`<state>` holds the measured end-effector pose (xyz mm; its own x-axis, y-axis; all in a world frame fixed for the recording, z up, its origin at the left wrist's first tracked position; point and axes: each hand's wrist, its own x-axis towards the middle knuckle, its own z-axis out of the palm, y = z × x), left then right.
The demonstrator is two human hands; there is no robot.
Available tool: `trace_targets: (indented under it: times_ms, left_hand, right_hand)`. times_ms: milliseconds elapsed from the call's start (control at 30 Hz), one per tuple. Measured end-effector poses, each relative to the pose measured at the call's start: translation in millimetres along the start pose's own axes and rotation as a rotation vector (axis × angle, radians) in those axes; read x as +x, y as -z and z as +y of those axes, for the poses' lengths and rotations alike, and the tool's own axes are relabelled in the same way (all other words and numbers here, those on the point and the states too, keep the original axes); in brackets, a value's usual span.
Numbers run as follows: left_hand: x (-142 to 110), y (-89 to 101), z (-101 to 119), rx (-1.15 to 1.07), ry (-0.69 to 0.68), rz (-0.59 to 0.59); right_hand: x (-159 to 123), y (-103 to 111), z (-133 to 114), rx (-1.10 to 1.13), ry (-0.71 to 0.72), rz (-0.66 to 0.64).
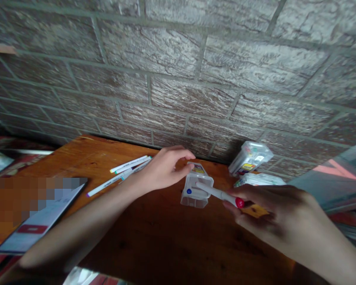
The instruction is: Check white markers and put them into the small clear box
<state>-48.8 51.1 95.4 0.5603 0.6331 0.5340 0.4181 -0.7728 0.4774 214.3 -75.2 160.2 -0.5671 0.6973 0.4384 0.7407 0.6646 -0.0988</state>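
A clear plastic marker case (200, 202) stands on the wooden table, with a label at its far end and a blue-ended marker (189, 191) inside. My left hand (166, 166) is at the case's far left edge, its thumb and curled finger closed about that corner. Between the fingers of my right hand (273, 215) is a white marker (215, 192) with a red end. The marker slants leftward, its far end at the case's opening. Whether that end is inside the case is hard to tell.
Several white markers (127, 170) lie left of my left hand. Another clear case (249, 158) leans by the brick wall (172, 95), near a clear plastic pack (261, 179). A tablet-like screen (44, 215) lies at left. The wooden table (166, 241) runs up to the wall.
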Motion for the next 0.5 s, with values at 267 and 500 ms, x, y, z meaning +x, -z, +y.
trace_targets:
  times_ms: [267, 500]
  left_hand:
    - [2, -6.7, -12, 0.043, 0.029, -0.003]
    - [2, -5.9, -12, 0.038, 0.02, -0.006]
  right_hand:
    - [16, -40, -11, -0.215, 0.03, -0.022]
    - [19, -66, -17, -0.367, 0.038, -0.137]
